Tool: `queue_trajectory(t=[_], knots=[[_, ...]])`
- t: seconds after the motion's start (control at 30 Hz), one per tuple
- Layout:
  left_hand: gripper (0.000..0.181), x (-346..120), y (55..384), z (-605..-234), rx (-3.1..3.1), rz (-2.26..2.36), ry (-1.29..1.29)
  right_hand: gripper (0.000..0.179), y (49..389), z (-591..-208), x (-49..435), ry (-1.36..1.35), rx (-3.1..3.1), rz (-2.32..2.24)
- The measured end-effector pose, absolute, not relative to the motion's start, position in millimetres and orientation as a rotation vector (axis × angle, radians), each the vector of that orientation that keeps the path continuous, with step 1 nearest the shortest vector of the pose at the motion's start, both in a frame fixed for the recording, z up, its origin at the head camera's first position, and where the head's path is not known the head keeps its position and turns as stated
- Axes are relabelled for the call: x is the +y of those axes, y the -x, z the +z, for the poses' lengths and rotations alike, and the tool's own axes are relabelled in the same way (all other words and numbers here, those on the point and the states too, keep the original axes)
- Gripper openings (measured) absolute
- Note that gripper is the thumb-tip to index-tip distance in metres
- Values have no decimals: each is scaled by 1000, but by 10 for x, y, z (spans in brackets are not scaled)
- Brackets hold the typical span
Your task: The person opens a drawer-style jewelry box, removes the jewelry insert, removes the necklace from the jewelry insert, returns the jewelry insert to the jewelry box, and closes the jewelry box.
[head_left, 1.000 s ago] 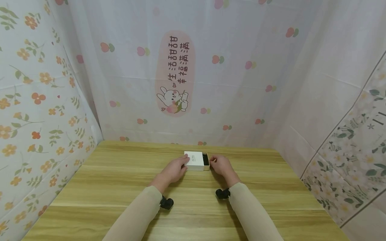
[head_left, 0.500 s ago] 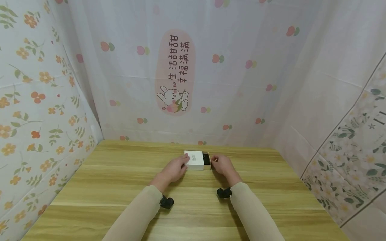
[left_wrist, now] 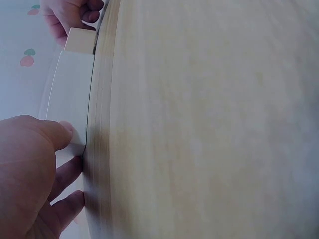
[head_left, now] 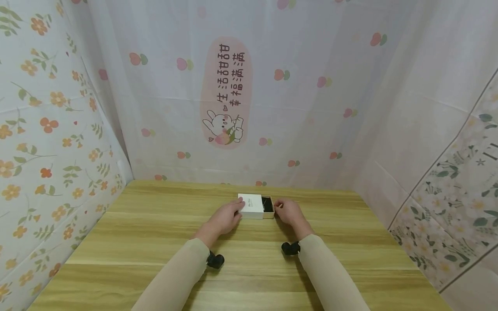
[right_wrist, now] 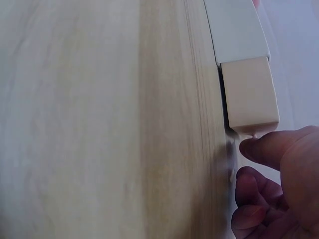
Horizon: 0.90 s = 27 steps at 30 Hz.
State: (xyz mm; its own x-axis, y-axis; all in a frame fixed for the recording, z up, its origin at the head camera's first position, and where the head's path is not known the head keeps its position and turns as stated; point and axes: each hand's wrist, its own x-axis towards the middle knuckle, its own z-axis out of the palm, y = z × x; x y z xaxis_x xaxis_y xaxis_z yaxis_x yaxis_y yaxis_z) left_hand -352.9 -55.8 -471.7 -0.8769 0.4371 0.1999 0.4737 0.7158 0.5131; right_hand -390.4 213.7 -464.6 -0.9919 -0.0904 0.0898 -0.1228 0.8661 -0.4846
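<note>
A small white drawer box with dark lettering on its sleeve [head_left: 252, 202] lies flat near the table's far edge. My left hand [head_left: 223, 219] grips the sleeve's left end, thumb on the near side in the left wrist view. From the right end sticks the cream inner drawer [right_wrist: 250, 92], with something black [head_left: 268, 204] inside. My right hand [head_left: 289, 212] is at the drawer's outer end, thumb and finger pinching a small pull tab [right_wrist: 254, 136] there. Its other fingers are curled in. The tab is mostly hidden by the thumb.
The wood-grain table [head_left: 249, 268] spreads out in front of the person. A curtain with fruit prints and a rabbit picture [head_left: 223, 129] hangs right behind the table, with flowered cloths [head_left: 58, 142] at both sides.
The right hand has moved slightly right, and the drawer has slid further out of the sleeve, showing more of the black inside. The left hand and sleeve have stayed in place.
</note>
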Motion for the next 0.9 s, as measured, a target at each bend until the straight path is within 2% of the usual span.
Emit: queue_trajectory(t=[0.9], knots=[[48, -566, 3522, -4711, -2822, -863, 778, 16, 3947, -4668, 2202, -175, -2977, 770]])
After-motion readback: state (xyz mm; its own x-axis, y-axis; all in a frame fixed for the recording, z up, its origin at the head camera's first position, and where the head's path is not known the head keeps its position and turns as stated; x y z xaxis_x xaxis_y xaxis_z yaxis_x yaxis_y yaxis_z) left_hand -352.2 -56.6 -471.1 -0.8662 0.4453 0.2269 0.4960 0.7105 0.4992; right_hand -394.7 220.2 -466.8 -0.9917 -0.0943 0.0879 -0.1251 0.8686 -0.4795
